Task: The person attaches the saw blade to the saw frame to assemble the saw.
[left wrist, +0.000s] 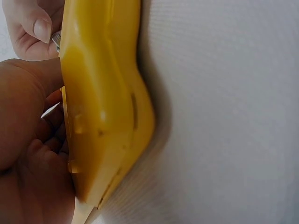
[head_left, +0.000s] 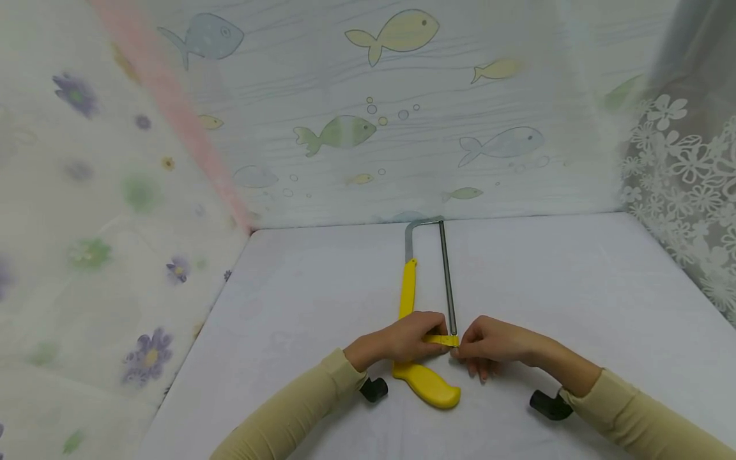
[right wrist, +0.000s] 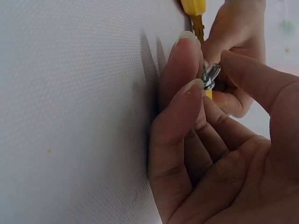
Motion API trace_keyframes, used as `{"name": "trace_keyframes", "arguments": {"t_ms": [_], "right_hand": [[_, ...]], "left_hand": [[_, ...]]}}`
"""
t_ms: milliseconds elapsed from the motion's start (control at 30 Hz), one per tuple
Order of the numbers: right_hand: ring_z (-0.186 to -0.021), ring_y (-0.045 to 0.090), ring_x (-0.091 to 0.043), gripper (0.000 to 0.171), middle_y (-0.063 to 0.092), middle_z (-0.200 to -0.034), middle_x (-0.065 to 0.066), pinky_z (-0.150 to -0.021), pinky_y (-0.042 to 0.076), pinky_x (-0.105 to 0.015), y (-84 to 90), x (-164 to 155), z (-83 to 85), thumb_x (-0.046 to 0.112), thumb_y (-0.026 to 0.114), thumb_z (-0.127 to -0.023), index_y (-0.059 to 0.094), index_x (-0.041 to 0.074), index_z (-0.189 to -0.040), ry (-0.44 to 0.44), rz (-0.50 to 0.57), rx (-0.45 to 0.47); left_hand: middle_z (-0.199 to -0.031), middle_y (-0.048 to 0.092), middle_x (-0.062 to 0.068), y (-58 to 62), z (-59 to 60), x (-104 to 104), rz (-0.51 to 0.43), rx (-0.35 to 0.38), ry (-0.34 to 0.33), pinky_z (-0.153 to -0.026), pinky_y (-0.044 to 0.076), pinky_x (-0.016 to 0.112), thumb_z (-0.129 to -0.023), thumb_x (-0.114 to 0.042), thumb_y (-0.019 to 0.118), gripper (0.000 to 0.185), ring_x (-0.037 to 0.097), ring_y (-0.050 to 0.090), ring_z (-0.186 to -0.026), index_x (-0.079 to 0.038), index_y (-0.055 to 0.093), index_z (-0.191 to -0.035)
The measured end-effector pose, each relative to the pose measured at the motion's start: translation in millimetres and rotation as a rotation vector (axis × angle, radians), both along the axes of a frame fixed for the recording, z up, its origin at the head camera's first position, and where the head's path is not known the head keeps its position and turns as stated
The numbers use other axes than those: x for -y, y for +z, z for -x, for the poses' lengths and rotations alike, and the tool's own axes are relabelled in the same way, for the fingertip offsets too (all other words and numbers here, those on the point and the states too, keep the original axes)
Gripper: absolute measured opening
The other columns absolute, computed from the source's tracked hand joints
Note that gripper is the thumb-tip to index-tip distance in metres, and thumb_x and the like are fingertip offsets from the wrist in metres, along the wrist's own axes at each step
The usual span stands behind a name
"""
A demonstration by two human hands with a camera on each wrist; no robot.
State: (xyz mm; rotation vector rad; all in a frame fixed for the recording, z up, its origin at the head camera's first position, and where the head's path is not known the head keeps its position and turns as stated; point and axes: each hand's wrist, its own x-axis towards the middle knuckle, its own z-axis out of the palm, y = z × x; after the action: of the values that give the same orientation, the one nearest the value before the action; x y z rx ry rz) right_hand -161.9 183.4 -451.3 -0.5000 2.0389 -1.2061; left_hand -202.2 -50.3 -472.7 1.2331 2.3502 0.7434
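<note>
A hacksaw lies on the white table, its silver frame (head_left: 409, 239) and dark blade (head_left: 447, 275) pointing away from me. Its yellow handle (head_left: 434, 386) is nearest, also filling the middle of the left wrist view. My left hand (head_left: 411, 337) grips the yellow blade-end arm (head_left: 441, 340) of the saw between thumb and fingers. Opposite it, my right hand (head_left: 497, 342) has its fingertips around a small metal wing nut (right wrist: 213, 76) on a threaded screw at the blade's near end. In the right wrist view, thumb and fingers sit on either side of the wing nut.
The white table (head_left: 322, 268) reaches back to a curtain (head_left: 276, 96) printed with fish. A flowered curtain (head_left: 109, 211) hangs at the left, lace (head_left: 684, 160) at the right. Black camera pieces (head_left: 549, 406) sit at both wrists.
</note>
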Motion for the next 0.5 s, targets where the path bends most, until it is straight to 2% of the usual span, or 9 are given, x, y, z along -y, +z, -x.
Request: {"name": "trace_keyframes", "arguments": {"t_ms": [500], "right_hand": [[-0.053,0.059,-0.014,0.033,0.068,-0.069,-0.009,-0.05,0.042,-0.024,3.5,-0.7,-0.2,0.028,0.066,-0.101,0.074,0.001,-0.082,-0.009,-0.019,0.012]], "left_hand": [[-0.096,0.06,-0.009,-0.1,0.2,-0.1,0.002,0.002,-0.002,-0.08,0.045,0.014,-0.1,-0.021,0.068,0.012,0.004,0.052,-0.086,-0.014,0.06,-0.106]]}}
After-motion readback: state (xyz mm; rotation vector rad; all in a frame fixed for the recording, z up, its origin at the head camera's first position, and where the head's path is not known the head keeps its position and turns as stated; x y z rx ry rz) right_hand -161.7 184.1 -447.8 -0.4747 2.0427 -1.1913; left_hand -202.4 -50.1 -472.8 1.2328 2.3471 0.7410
